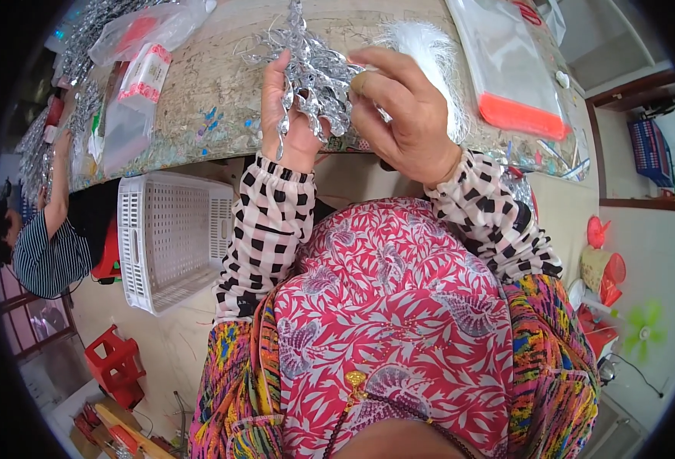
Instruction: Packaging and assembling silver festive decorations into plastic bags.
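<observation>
Gripping one long, shiny silver foil bunch (305, 57) over one worn brown worktop (215, 84), my left hand (298, 144) points its thin end away, tips toward me. My bent right hand (406, 115) touches it; I can't tell if it pinches.

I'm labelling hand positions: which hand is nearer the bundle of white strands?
The right hand, overlapping the lower left part of the white bundle in view; the left hand is farther left, silver strands across its palm.

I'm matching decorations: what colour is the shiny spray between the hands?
Silver; the shiny spray shows in the head view.
</observation>
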`<state>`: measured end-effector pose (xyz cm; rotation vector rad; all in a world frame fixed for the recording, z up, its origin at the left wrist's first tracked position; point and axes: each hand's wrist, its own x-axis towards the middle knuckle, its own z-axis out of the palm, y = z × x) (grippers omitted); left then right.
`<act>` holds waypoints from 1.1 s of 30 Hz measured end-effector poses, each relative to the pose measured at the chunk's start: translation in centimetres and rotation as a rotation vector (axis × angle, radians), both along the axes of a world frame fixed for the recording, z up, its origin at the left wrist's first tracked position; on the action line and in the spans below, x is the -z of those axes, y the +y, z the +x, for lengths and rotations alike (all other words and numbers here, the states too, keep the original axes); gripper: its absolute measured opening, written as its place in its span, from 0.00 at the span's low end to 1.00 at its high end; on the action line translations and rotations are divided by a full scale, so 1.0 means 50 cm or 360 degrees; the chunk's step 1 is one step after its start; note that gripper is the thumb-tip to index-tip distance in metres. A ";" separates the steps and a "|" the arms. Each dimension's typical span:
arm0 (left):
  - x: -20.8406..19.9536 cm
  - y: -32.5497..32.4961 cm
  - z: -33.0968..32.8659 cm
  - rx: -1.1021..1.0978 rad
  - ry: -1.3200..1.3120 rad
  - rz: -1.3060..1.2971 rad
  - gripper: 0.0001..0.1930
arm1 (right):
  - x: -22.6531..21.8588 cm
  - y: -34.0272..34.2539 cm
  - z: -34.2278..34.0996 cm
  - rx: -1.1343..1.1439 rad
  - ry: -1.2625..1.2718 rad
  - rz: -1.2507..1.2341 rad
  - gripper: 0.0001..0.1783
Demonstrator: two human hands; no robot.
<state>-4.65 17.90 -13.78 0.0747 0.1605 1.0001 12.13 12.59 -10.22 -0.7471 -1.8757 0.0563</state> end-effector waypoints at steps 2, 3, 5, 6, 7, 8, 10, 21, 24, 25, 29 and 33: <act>0.007 0.003 -0.001 -0.0040 0.0108 0.0006 0.17 | 0.003 0.008 0.002 -0.0034 -0.0028 0.0025 0.18; 0.007 0.003 0.001 -0.0078 0.0212 0.0015 0.16 | 0.005 0.012 0.004 -0.0068 -0.0059 0.0055 0.18; 0.002 -0.001 0.010 -0.0116 0.0257 0.0007 0.16 | 0.009 0.016 0.010 -0.0066 -0.0069 0.0047 0.18; 0.000 -0.002 0.015 -0.0156 0.0300 0.0002 0.16 | 0.011 0.017 0.013 -0.0066 -0.0080 0.0043 0.18; 0.001 -0.001 0.018 -0.0149 0.0300 0.0000 0.16 | 0.012 0.017 0.015 -0.0059 -0.0081 0.0040 0.18; 0.001 -0.002 0.018 -0.0162 0.0303 -0.0007 0.16 | 0.013 0.017 0.015 -0.0066 -0.0069 0.0030 0.17; 0.005 -0.002 0.018 -0.0171 0.0308 -0.0017 0.16 | 0.016 0.017 0.016 -0.0069 -0.0057 0.0016 0.17; 0.022 0.006 0.014 -0.0166 0.0433 -0.0020 0.18 | 0.014 0.016 0.036 -0.0054 -0.0219 0.0072 0.14; 0.025 0.007 0.014 -0.0101 0.0377 0.0070 0.20 | 0.018 0.021 0.044 -0.0160 -0.0254 0.0070 0.15; 0.025 0.003 0.016 -0.0095 0.0380 0.0066 0.20 | 0.020 0.022 0.046 -0.0155 -0.0251 0.0064 0.15; 0.037 0.001 0.015 -0.0005 0.0245 0.0178 0.23 | 0.027 0.027 0.056 -0.0273 -0.0292 0.0054 0.17; 0.053 0.005 0.014 -0.0011 0.0271 0.0199 0.23 | 0.027 0.029 0.069 -0.0325 -0.0441 0.0081 0.19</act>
